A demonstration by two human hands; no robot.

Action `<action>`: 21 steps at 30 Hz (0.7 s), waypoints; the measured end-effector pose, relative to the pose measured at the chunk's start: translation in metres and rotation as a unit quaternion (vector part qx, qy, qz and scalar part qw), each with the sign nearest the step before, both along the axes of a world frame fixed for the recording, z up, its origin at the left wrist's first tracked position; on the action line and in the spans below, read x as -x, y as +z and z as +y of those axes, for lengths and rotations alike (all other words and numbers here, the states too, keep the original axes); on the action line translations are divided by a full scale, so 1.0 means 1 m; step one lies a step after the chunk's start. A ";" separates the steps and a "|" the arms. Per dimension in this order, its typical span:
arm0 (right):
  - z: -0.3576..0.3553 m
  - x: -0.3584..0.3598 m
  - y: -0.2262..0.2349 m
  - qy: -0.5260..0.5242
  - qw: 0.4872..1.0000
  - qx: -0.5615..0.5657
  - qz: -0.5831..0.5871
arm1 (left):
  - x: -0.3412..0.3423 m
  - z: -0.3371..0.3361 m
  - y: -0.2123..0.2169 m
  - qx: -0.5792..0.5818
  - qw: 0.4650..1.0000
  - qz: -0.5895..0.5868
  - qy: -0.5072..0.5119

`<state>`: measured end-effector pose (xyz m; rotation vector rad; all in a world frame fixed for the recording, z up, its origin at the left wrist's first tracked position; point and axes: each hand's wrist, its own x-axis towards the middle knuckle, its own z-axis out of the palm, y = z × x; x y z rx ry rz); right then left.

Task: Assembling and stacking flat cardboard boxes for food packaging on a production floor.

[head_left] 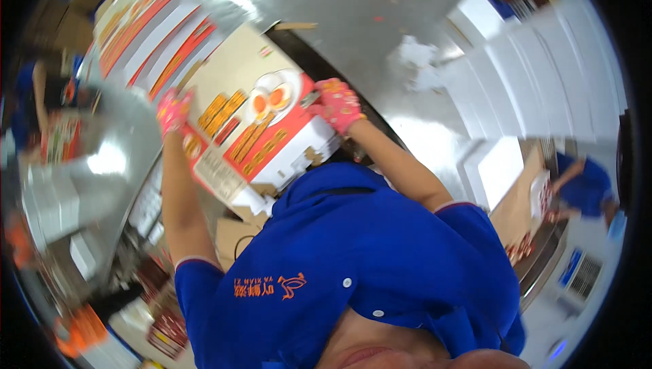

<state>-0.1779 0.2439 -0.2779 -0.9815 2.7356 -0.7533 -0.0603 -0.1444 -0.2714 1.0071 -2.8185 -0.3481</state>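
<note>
Now both hands, in pink patterned gloves, grip one flat box [255, 121] printed red and cream with a picture of halved eggs. Left hand [174, 111] clasps its left edge; right hand [337, 104] clasps the right corner. Box is held tilted above a shiny steel surface [380, 23], with a stack of similar boxes [146, 26] lying beyond it.
</note>
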 end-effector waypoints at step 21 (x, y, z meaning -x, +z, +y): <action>0.199 0.157 -0.050 -0.377 0.893 -0.177 0.171 | 0.036 0.161 0.056 -0.163 0.944 0.118 -0.260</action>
